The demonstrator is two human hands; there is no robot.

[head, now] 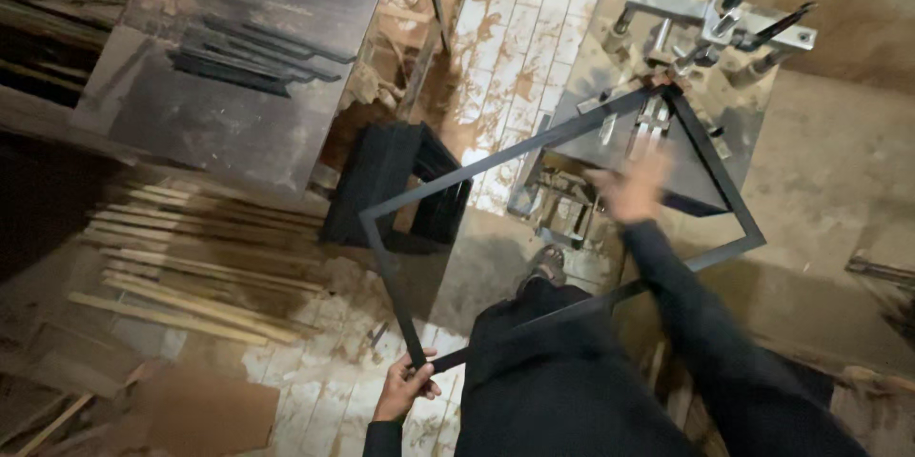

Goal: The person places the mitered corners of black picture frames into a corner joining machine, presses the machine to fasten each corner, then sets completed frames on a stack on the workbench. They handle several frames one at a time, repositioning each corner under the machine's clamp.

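My left hand (404, 390) sits low in the frame, just left of centre, fingers curled round the near corner of a big thin black frame (496, 163), thumb on top, pinching the rail where two sides meet. The frame is a large rectangle seen as a tilted diamond: near corner at my left hand, left corner mid-frame near a black stool-like stand (391, 181), far corner up at the upper right on the corner-joining machine (710, 14), right corner at mid-right. So the frame's long diagonal runs from lower centre up & right to the machine, away from my body. My right hand (631, 188) is out at centre-right, inside the frame's outline, close to the far corner and the grey bench (620, 147) under it; it's motion-blurred, fingers look spread, but I can't tell if they touch anything. Right hand is the nearer one to the clamped far corner; left hand has the only sure grip. Upper left: a dark sheet w/ a bunch of black moulding strips (253, 57). Left-centre: pale wood strips (191, 266) on the dusty tiled floor (515, 47).
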